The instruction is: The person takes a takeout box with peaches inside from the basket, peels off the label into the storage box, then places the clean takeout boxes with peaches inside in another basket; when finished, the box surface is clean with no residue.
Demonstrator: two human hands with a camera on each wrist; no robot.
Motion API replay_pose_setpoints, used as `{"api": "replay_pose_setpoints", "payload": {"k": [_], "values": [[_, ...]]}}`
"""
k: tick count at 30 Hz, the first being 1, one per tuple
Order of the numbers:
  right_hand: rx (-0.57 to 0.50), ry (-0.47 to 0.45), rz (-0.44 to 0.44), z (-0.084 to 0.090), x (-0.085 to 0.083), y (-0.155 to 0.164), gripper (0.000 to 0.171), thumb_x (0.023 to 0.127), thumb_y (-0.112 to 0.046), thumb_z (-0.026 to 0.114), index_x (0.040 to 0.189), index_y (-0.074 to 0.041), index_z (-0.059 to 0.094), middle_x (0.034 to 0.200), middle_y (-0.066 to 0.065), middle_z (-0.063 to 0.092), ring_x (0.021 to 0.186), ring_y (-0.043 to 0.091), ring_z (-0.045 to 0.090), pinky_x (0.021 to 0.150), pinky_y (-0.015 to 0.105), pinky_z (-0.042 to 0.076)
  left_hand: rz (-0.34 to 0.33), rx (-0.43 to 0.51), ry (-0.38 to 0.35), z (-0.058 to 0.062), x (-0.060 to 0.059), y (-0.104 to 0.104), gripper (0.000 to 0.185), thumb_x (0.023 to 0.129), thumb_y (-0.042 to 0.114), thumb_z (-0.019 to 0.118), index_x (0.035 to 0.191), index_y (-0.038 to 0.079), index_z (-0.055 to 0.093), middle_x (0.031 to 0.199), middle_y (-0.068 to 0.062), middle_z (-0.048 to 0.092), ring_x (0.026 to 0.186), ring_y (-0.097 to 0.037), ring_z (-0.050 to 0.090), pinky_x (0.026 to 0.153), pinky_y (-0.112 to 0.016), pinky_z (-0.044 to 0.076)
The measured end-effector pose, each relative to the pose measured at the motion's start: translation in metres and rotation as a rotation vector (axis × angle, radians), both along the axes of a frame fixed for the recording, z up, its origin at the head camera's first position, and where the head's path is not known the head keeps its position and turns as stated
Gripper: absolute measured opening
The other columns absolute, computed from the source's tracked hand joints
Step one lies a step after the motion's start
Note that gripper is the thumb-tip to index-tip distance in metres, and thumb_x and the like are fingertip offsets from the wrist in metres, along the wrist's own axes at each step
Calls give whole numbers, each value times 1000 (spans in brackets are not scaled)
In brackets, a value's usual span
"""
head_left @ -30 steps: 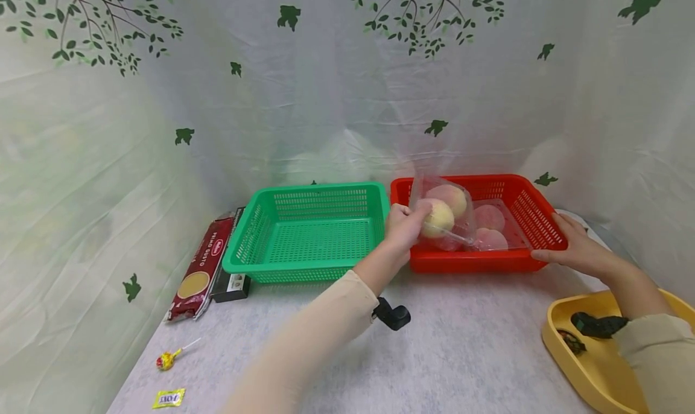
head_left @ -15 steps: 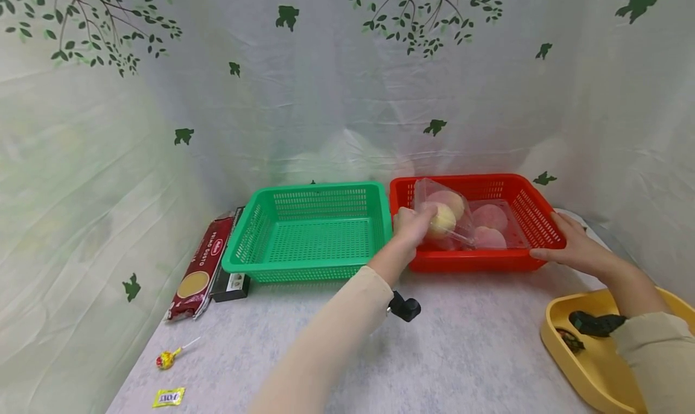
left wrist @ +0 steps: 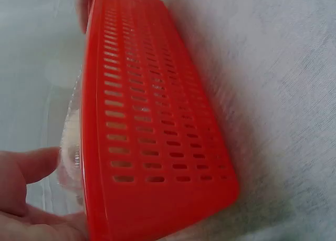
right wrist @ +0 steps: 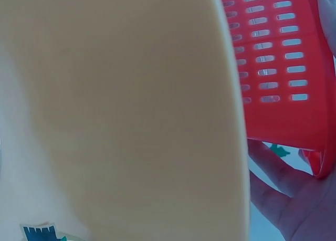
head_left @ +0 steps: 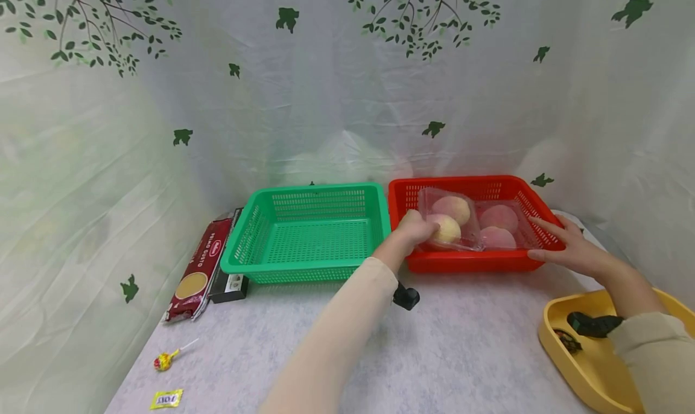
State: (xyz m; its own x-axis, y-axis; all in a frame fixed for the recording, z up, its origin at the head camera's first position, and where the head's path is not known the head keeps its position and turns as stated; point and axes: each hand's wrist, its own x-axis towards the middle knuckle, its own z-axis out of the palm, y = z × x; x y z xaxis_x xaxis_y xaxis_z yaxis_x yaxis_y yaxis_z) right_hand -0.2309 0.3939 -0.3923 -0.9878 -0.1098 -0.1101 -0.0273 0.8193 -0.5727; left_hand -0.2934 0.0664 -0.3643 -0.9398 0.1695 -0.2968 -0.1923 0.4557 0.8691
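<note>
In the head view, a clear plastic pack of peaches [head_left: 453, 211] lies in the left part of the red basket [head_left: 471, 261]. My left hand [head_left: 415, 228] reaches over the basket's left side and holds this pack by its near left edge; the left wrist view shows the thumb [left wrist: 41, 164] against it at the rim. Beside it in the basket lies another clear pack with pinkish peaches [head_left: 498, 238]. My right hand [head_left: 577, 251] is at the basket's right end, fingers spread and mostly straight, the thumb by the front corner.
A green basket [head_left: 306, 272] stands left of the red one. Further left lie a dark red food packet [head_left: 199, 269] and a black box [head_left: 230, 286]. A lollipop [head_left: 164, 360] and small yellow sweet [head_left: 166, 398] are nearer. A yellow tray [head_left: 564, 366] sits at lower right.
The held pack has come down from a tilted position and shifted slightly right, flatter beside the other pack. My right hand's fingers have lifted from the basket's right rim and spread.
</note>
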Motion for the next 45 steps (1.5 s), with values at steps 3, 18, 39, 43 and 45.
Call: {"api": "replay_pose_setpoints", "payload": {"k": [3, 18, 39, 43, 45], "values": [[-6, -1, 7, -1, -1, 0, 98, 88, -45, 71, 159, -5, 16, 156, 39, -6, 131, 60, 12, 88, 65, 53, -50, -59, 18, 0, -1, 0, 43, 95, 20, 67, 133, 5, 52, 111, -8, 58, 101, -23, 53, 95, -39, 53], [16, -59, 27, 3, -6, 1, 99, 87, -49, 71, 159, -7, 17, 155, 40, -12, 130, 62, 9, 89, 68, 50, -95, -136, 158, -4, 7, 1, 59, 97, 24, 63, 149, 9, 41, 144, -8, 54, 119, -21, 53, 107, -39, 49], [158, 143, -36, 10, 14, -27, 101, 88, -53, 68, 157, 0, 16, 156, 39, 9, 134, 62, 17, 94, 79, 37, -12, 145, 335, -3, 55, -48, 33, 97, 24, 61, 129, 28, 56, 141, -1, 55, 124, -21, 57, 91, -44, 58], [126, 230, -29, 16, 20, -58, 100, 87, -49, 72, 159, -8, 17, 160, 33, 13, 139, 59, 18, 98, 83, 27, -24, 149, 368, -8, 67, -63, 32, 99, 22, 57, 131, 24, 56, 139, -2, 56, 121, -22, 59, 87, -42, 60], [101, 272, -16, 20, 22, -76, 101, 85, -46, 74, 160, -13, 17, 163, 29, 11, 142, 57, 15, 101, 83, 22, -34, 152, 398, -11, 72, -72, 31, 100, 22, 56, 131, 24, 57, 138, 1, 57, 118, -21, 61, 85, -40, 60]]}}
